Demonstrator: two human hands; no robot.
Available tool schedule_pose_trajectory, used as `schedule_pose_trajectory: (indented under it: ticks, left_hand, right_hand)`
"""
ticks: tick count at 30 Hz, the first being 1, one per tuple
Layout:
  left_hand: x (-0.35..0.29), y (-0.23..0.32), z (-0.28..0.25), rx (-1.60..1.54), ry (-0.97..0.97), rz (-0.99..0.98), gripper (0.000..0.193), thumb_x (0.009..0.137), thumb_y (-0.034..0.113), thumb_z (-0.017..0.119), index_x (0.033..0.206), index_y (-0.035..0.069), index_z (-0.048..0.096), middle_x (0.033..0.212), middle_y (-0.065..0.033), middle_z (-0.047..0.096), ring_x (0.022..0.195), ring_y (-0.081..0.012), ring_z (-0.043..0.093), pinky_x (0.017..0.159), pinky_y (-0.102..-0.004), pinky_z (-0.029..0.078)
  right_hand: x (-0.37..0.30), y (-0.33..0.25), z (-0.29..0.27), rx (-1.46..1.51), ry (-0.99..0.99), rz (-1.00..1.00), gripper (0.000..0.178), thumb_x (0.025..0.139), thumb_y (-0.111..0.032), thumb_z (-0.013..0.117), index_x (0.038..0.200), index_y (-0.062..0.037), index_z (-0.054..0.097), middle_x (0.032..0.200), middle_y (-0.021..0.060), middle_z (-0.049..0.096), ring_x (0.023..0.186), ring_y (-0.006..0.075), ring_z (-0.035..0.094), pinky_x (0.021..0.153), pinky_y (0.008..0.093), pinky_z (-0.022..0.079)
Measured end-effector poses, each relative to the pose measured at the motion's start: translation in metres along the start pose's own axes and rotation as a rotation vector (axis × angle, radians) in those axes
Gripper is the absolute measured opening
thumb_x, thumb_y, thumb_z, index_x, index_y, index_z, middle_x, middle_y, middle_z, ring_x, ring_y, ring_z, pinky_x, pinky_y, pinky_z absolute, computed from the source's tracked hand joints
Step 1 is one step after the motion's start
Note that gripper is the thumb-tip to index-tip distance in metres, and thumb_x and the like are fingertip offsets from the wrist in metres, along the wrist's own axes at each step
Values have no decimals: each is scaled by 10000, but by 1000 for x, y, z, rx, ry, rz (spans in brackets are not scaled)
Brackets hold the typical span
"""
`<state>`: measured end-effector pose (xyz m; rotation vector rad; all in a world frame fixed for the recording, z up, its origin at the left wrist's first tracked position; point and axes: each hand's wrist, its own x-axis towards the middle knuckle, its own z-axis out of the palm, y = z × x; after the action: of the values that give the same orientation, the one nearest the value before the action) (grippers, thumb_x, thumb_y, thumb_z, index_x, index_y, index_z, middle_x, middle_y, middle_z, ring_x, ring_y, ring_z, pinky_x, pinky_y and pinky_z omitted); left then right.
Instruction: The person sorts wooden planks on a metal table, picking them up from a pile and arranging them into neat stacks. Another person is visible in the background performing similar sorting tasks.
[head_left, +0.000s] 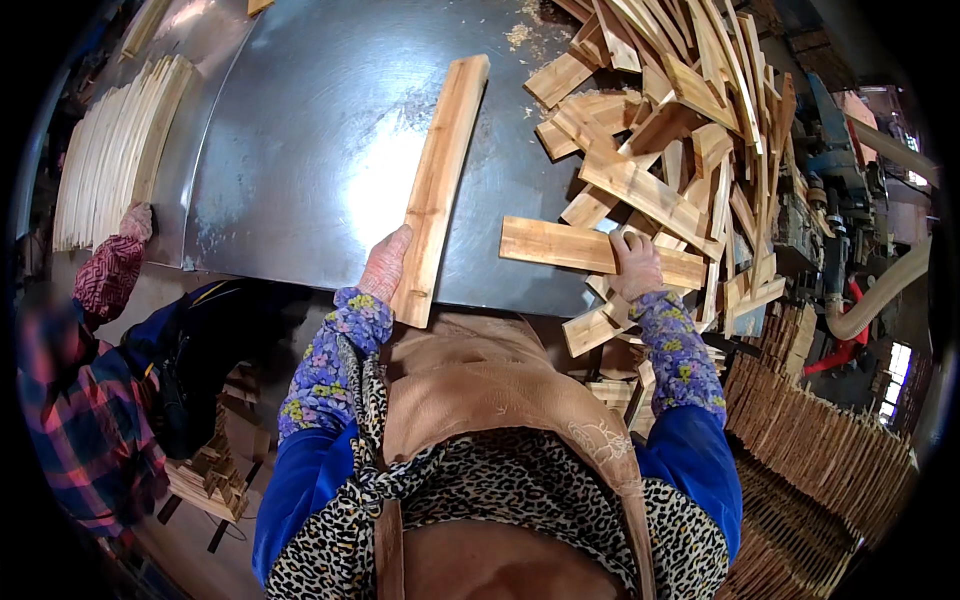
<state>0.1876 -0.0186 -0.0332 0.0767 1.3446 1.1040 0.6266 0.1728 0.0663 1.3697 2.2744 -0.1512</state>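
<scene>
My left hand [385,265] grips the near end of a long wooden board [442,185], which slants away from me across the metal table [290,150]. The board's near end juts past the table's front edge. Over on the right, my right hand [636,266] is closed on a shorter wooden board [560,245] that lies crosswise, its right part against the heap. My right fingers wrap over its far edge; the thumb is hidden. A big jumbled heap of wooden boards [650,190] covers the table's right side, right beside my right hand.
At left, another person's hand [137,221] touches a neat row of pale slats [120,150]. That person wears a plaid shirt [90,430]. Stacked slats [810,440] stand at lower right. Machinery with a pale hose [880,295] is at far right. Sawdust [520,36] lies at the table's back.
</scene>
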Motion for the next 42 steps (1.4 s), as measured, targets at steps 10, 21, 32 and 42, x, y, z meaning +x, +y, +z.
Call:
schedule_pose_trajectory:
  ticks: [10,21,32,42]
  left_hand:
    - [35,-24,22,-698,-594,-122,754,1003,766,601,1396,125,646,1194,-84,708,1082,-267,692,895,-454,602]
    - [39,26,73,-676,-343,-269,895,857,907,620,1219,95,719,878,-136,736,762,-333,731,718,-539,644]
    - [44,20,101,-521,-381,-357,1000,813,978,591,1312,114,655,850,-118,734,716,-295,693,755,-550,613]
    - [43,-21,122,-797,-442,-222,858,941,732,706,1503,89,617,1333,-227,735,1096,-405,773,940,-624,649]
  right_hand:
    - [187,-221,-45,757,-416,-54,757,1108,-645,389,1305,-4,739,1296,261,751,1164,388,722,1054,494,544]
    - [59,43,-32,192,431,118,822,859,-302,791,1622,-213,495,1517,236,590,1438,444,520,1232,550,399]
    - [110,20,-121,478,142,253,527,1026,-462,588,1437,-145,686,1176,233,786,1114,392,759,1026,497,555]
    - [133,-87,-91,793,651,154,576,996,-415,753,1458,-78,681,1468,188,694,1409,348,602,1221,401,424]
